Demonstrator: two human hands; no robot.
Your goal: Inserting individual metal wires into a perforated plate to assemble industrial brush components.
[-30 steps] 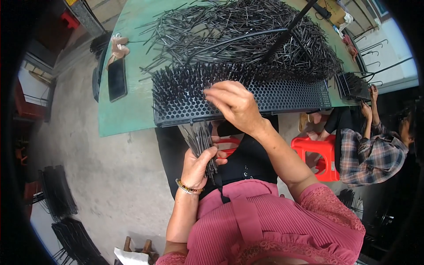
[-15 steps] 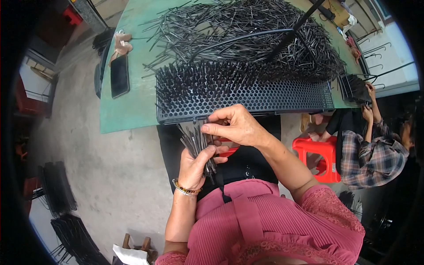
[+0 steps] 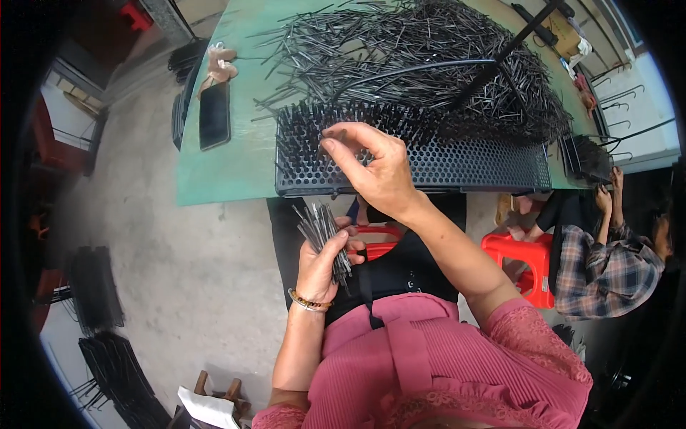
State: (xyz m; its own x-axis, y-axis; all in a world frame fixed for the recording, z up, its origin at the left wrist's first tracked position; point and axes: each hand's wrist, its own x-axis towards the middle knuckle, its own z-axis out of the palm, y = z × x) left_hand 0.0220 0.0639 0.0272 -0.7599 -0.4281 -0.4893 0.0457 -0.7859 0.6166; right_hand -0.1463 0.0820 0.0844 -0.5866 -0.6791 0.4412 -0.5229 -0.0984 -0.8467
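Note:
My left hand [image 3: 318, 270] is wrapped round a bundle of thin dark rods [image 3: 319, 229], their upper ends fanned out, just in front of the table's edge. Above the left part of a black perforated rack [image 3: 479, 163] is my right hand [image 3: 377, 164], its thumb and forefinger brought together near the standing rods. Whatever lies between those fingertips is too small to make out. Many short dark rods [image 3: 296, 132] stand upright in the rack's holes, thickest at its left and back. Toward the right front, the holes show bare.
Behind the rack a large heap of loose dark rods [image 3: 400, 64] covers the green table [image 3: 236, 171]. A dark arm [image 3: 471, 89] slants over it. A phone [image 3: 214, 118] lies at left. Rightward, a person [image 3: 607, 264] works beside a red stool [image 3: 518, 257].
My right hand has moved from the bundle up and away, over the rack's standing rods. My left hand still holds the bundle. The whole view has shifted slightly.

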